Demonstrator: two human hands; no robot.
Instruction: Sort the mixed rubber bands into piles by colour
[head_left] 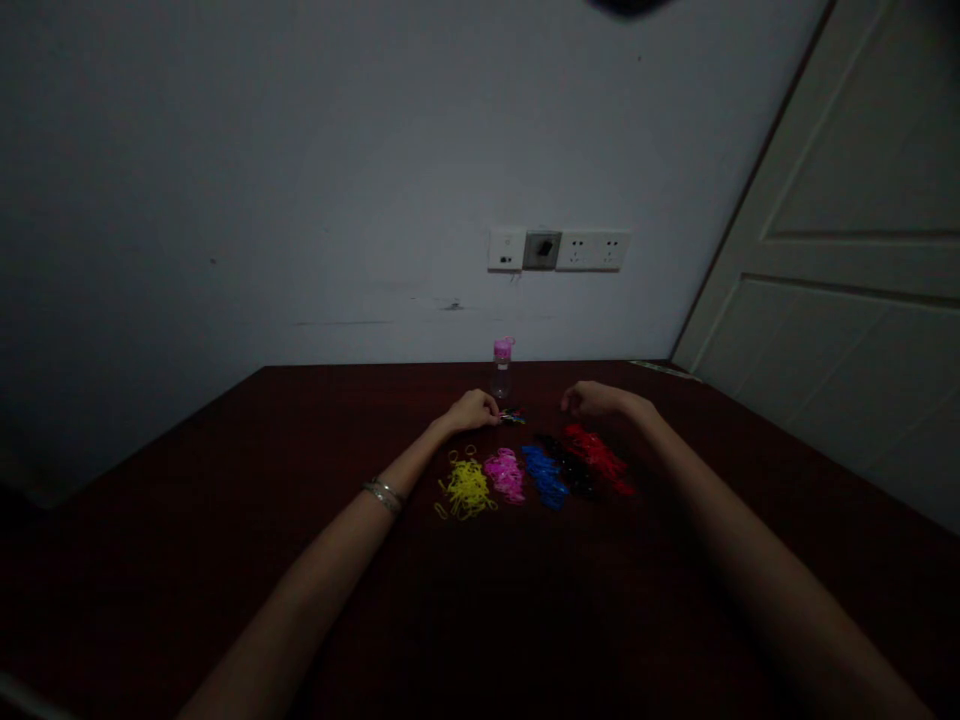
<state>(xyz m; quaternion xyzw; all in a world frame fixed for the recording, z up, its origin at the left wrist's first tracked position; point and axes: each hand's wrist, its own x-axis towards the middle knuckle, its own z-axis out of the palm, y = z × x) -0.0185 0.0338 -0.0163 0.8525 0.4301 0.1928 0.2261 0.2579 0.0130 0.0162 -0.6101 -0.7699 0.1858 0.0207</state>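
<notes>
My left hand (474,409) is closed at the edge of a small bunch of mixed-colour bands (514,415), its fingertips pinching one end. Just beyond the red pile (598,458), my right hand (586,398) has its fingers bent together and pointing down; anything between them is too small to make out. Piles of small bands lie in a row nearer to me: yellow (468,488), pink (506,474), blue (544,476) and black (572,468), with the red one at the right end. A clear bottle (501,376) with a pink cap stands behind the bunch.
The dark red table (300,420) meets a pale wall (337,200) at its back edge. Sockets and a switch (559,250) are on the wall above the bottle. A panelled white door (840,290) stands at the right. A few loose yellow bands lie around their pile.
</notes>
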